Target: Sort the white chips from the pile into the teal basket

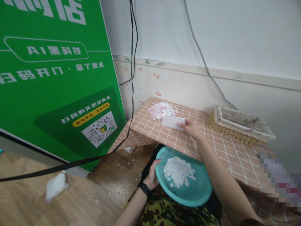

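My left hand [154,174] grips the left rim of a teal plastic strainer basket [199,191], held at lap height just below the table edge. Inside it lies a heap of small white paper pieces [178,171]. With thumb and fingers closed, my right hand [191,128] pinches the right end of a flat white card [172,121] over the table. Just beyond the card's far edge, a loose pile of white and pinkish paper scraps [162,110] is spread on the checked cloth. Whether the card touches the cloth I cannot tell.
A brown checked tablecloth [225,157] covers the table. At the back right stands a lined wicker basket [237,128]. A black strap [94,160] hangs across the left, before a green cabinet [56,88]. A white plastic packet [56,185] and paper bits lie on the wooden floor.
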Demonstrator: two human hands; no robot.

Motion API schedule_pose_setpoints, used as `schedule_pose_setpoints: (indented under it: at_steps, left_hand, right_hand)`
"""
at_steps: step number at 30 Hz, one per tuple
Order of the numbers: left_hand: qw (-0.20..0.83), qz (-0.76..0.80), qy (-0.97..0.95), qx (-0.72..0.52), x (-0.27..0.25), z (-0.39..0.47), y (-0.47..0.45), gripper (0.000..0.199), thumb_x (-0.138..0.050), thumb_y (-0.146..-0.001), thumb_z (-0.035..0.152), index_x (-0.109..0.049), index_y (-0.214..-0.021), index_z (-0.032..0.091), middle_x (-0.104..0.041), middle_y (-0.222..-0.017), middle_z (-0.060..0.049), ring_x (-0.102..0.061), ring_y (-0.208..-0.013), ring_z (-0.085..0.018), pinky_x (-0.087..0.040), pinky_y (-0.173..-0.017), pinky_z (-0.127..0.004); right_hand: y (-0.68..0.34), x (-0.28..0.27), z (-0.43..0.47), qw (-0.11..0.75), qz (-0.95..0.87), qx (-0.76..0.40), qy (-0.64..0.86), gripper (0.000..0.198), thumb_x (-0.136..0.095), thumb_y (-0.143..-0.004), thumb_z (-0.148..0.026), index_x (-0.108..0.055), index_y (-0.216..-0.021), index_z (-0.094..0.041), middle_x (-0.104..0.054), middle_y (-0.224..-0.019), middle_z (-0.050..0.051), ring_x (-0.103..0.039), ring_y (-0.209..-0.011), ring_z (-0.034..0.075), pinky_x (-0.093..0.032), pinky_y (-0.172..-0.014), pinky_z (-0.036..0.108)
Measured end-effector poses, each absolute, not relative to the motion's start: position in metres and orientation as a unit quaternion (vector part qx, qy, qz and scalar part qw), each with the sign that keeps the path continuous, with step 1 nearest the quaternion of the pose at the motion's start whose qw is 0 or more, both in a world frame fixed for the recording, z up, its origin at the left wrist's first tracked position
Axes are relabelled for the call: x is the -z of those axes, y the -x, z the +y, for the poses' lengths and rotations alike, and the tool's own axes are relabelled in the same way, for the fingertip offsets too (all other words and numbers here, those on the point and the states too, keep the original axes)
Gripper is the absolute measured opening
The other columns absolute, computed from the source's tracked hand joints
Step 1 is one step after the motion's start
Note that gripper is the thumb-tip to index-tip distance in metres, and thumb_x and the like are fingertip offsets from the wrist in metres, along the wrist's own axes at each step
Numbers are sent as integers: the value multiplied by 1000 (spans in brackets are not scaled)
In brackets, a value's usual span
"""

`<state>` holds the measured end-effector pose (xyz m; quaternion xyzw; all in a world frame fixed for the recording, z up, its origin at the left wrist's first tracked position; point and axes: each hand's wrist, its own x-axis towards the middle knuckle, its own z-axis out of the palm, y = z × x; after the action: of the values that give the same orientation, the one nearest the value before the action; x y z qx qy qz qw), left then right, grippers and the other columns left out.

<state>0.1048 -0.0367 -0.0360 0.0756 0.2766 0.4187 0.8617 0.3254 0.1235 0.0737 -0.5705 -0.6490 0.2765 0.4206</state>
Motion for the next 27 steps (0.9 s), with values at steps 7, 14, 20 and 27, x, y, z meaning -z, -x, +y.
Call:
schedule_pose_setpoints:
  at_steps: [7,14,20,27]
  left_hand:
    - [853,300,-77,-419,35,-36,-104,32,-58,-75,38,-66,-89,11,-73,-80,-9,-66,-81,-24,-48,-80,-35]
    - [858,300,-65,-412,33,-36,-103,33,-58,-75,38,-66,-91,10,-73,-85,-11,-67,-81,-23,-48,-80,-33]
    - [854,301,-62,-419,32,-36,-103,33,-59,-75,37,-66,-92,10,-73,-88,-11,-67,-81,-24,-48,-81,-34]
    - [861,285,-74,-415,31,-37,-104,38,-56,-76,39,-67,-96,9,-73,-91,-13,-66,-83,-25,-48,-81,-36]
  right_hand:
    - [-313,-74,129,446,-637,-259,572,36,-62,-71,-43,-67,-90,-13,-70,-85,8,-63,-73,22,-48,-63,32]
    - [-305,-76,134,408,-674,-233,571,31,-60,-72,-41,-68,-86,-15,-69,-78,6,-61,-66,20,-46,-58,30]
    - [-303,-86,132,399,-669,-189,598,32,-58,-73,-42,-68,-85,-14,-68,-73,5,-60,-65,20,-44,-55,29]
    - [-299,-94,132,378,-699,-162,585,27,-58,-73,-40,-68,-78,-15,-67,-70,4,-58,-62,19,-40,-54,28]
